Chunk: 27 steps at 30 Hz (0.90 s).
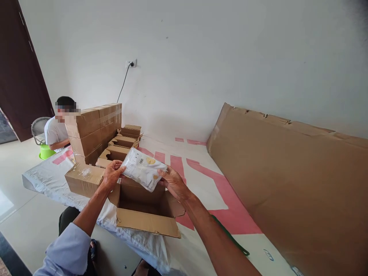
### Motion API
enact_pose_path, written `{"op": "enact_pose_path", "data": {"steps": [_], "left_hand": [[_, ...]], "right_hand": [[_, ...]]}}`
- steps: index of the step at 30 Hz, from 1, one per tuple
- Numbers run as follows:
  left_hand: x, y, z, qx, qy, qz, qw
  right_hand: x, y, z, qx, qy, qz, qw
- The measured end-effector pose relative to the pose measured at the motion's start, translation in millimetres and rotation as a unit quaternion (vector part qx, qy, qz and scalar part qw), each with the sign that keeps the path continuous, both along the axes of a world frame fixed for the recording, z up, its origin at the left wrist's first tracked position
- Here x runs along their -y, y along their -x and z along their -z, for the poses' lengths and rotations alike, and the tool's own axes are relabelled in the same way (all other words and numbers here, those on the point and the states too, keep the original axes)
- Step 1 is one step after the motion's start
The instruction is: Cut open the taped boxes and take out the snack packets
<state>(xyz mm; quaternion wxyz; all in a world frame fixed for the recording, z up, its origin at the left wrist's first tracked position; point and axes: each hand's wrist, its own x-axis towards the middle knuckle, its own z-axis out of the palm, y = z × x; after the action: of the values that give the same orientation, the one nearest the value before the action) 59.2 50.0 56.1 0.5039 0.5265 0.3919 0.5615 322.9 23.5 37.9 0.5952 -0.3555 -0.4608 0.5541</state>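
Both hands hold a white plastic packet point(143, 168) with yellow print, lifted above an open cardboard box point(143, 209). My left hand point(111, 175) grips the packet's left end. At the packet's right end, my right hand point(174, 183) pinches its edge. The box's flaps are folded outward and its inside looks empty.
A sealed taped box point(84, 179) lies left of the open one. Behind it stand several open boxes point(120, 147) and a stack of sealed cartons point(94, 128). Another person point(57, 128) sits behind the stack. A large brown cardboard sheet point(293, 184) leans at the right on the white-and-pink sheet point(201, 180).
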Motion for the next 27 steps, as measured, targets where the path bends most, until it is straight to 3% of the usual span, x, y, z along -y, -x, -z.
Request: {"op": "enact_pose_path", "data": {"steps": [2, 5, 9, 12, 14, 18, 22, 27], "left_hand": [[-3.3, 0.1, 3.4, 0.016, -0.004, -0.017, 1.000], [-10.6, 4.2, 1.2, 0.015, 0.009, 0.043, 0.999], [-27.9, 5.8, -19.2, -0.030, 0.037, 0.133, 0.990], [-41.0, -3.0, -35.1, -0.055, 0.008, 0.155, 0.986], [-45.6, -10.5, -35.7, -0.056, -0.005, 0.152, 0.987], [-41.2, -15.4, -9.3, -0.023, 0.039, 0.129, 0.991], [-25.0, -6.4, 19.9, 0.005, 0.075, 0.131, 0.988], [-11.3, -1.4, 29.8, 0.030, 0.082, 0.105, 0.991]], "right_hand": [[-2.2, -1.0, 2.9, 0.024, -0.002, -0.028, 0.999], [-13.5, -6.1, 3.7, 0.061, -0.006, -0.022, 0.998], [-45.3, -24.1, -9.9, 0.090, -0.023, 0.004, 0.996], [-67.8, -36.3, -21.6, 0.089, -0.045, 0.023, 0.995], [-74.3, -36.5, -19.6, 0.081, -0.050, 0.039, 0.995], [-65.1, -23.8, 7.5, 0.073, -0.036, 0.053, 0.995], [-46.7, -19.8, 29.1, 0.068, -0.023, 0.014, 0.997], [-30.4, -22.1, 41.7, 0.062, 0.021, -0.063, 0.996]]}}
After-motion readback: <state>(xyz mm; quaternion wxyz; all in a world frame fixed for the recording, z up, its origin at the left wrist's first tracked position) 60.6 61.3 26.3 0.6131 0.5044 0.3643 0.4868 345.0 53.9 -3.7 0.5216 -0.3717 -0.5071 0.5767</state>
